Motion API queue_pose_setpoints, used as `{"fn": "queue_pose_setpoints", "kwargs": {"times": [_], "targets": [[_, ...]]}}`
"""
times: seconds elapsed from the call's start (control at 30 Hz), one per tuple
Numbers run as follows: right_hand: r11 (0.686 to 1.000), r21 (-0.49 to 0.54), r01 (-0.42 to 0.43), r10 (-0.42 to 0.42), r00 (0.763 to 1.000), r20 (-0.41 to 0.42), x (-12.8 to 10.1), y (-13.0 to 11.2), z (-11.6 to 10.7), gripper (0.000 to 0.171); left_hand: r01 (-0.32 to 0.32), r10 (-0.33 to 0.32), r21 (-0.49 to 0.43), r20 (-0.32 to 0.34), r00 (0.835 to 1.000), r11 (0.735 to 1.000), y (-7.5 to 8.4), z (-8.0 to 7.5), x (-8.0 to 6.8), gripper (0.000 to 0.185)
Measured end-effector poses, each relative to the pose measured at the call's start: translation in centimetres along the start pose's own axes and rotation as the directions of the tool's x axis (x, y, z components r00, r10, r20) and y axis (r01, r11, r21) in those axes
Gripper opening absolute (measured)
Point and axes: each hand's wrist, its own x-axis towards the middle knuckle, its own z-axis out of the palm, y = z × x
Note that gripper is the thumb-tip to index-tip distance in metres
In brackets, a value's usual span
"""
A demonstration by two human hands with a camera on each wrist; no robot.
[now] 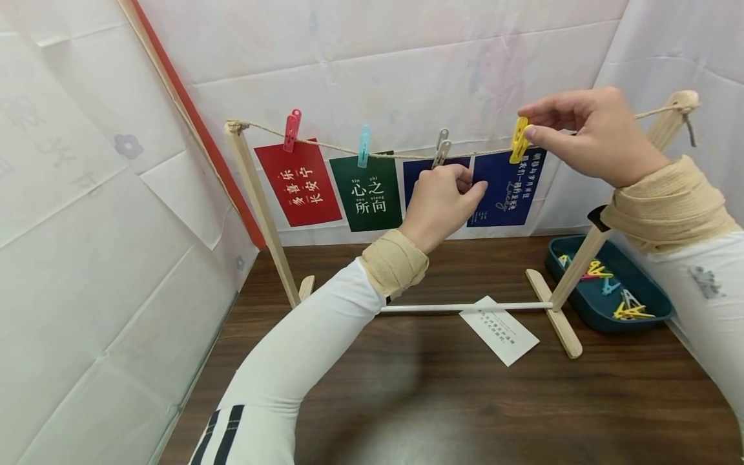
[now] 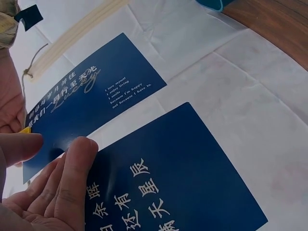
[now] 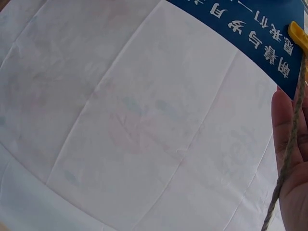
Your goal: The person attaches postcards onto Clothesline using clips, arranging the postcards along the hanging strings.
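My right hand (image 1: pixel 593 135) has its thumb and index finger at the upper end of a yellow clothespin (image 1: pixel 518 141), pinching it. That clothespin sits on the rope (image 1: pixel 395 155) at the top of a blue card (image 1: pixel 502 194) with white writing. Beside that card's left edge, my left hand (image 1: pixel 438 203) stands with thumb and fingers apart, in front of another blue card (image 2: pixel 183 163). A grey clothespin (image 1: pixel 442 147) clips this second card to the rope. In the right wrist view, the rope runs in front of my right palm (image 3: pixel 293 187).
A red card (image 1: pixel 299 184) and a green card (image 1: pixel 366 194) hang further left from red and light-blue clothespins. The wooden frame (image 1: pixel 264 213) stands on the brown table (image 1: pixel 465 413). A white card (image 1: pixel 501 332) lies under its crossbar; a teal basket (image 1: pixel 593 313) holds several clothespins.
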Motion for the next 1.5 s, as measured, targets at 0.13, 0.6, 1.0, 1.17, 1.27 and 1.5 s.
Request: {"fn": "queue_pose_setpoints", "kwargs": {"times": [0.13,0.6,1.0,1.17,1.27,1.5], "targets": [[1.0,-0.003,0.004,-0.004,1.0,-0.003,0.0,0.0,0.0,0.027,-0.001,0.001,-0.009,-0.01,1.0,1.0,0.0,0.0,-0.1,0.026],[0.996,0.051,0.073,-0.067,0.992,-0.106,-0.8,-0.2,-0.5,0.023,-0.014,0.011,-0.051,-0.074,0.997,0.999,-0.4,0.3,-0.7,0.021],[0.984,0.091,0.153,-0.132,0.971,-0.2,-2.8,0.0,-0.6,0.018,-0.057,0.053,-0.058,-0.067,0.996,0.997,-0.8,0.3,-1.7,0.018],[0.983,0.107,0.151,-0.124,0.966,-0.226,-3.9,0.7,-0.4,0.015,-0.083,0.076,-0.089,-0.08,0.994,0.993,-1.0,0.5,-2.4,0.017],[0.985,0.097,0.14,-0.115,0.967,-0.229,-4.6,1.0,-0.3,0.015,-0.106,0.099,-0.099,-0.07,0.993,0.989,-1.1,0.5,-2.9,0.017],[0.988,0.094,0.123,-0.099,0.97,-0.222,-6.2,1.4,0.2,0.015,-0.163,0.157,-0.102,-0.067,0.985,0.981,-1.7,1.1,-3.7,0.017]]}}
